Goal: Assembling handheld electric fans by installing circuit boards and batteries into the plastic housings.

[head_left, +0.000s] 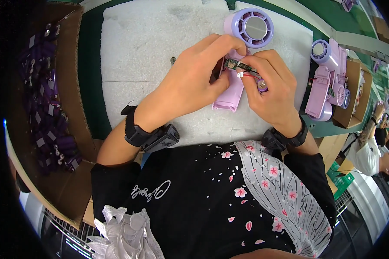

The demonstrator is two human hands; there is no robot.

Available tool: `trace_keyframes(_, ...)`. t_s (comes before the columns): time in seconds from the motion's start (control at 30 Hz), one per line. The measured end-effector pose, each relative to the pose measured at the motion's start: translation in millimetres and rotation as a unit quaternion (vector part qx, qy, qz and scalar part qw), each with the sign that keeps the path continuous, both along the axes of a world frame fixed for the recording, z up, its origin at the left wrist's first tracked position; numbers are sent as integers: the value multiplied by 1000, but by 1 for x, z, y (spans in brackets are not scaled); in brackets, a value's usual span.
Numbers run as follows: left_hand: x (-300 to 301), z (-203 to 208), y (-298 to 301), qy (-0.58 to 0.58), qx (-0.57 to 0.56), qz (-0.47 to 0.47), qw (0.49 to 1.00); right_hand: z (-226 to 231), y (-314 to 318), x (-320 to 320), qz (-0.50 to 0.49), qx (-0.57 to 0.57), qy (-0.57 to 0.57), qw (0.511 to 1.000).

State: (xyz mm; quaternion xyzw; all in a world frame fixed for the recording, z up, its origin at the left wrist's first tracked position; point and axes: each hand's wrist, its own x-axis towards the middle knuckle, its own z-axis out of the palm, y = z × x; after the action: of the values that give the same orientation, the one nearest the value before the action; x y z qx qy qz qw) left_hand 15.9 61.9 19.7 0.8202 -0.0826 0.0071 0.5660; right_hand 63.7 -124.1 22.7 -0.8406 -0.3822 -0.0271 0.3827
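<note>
A pink hand-held fan [229,96] with a lilac round head [250,26] lies on the white foam mat [138,52]; its handle is open. My left hand [194,82] pinches the handle's top beside a small green circuit board [240,64]. My right hand [272,90] holds the board's other end, with thin red wires [248,75] and a small purple cell [262,85] under its fingers. Both wrists wear black bands.
A cardboard box [69,64] full of purple cells [47,103] stands at the left. Several assembled pink fans [328,82] lie at the right beside a small carton [356,99]. Another person [376,151] works at the far right. A small dark screw [173,60] lies on the mat.
</note>
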Motion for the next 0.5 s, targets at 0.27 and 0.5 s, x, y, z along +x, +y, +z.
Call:
trace_keyframes(0.27, 1, -1, 4, 58, -44, -19, 997, 1, 1, -2, -4, -9, -5, 1000)
trace_keyframes(0.5, 1, 3, 1, 73, -42, -4, 996, -2, 2, -2, -42, 28, -28, 998)
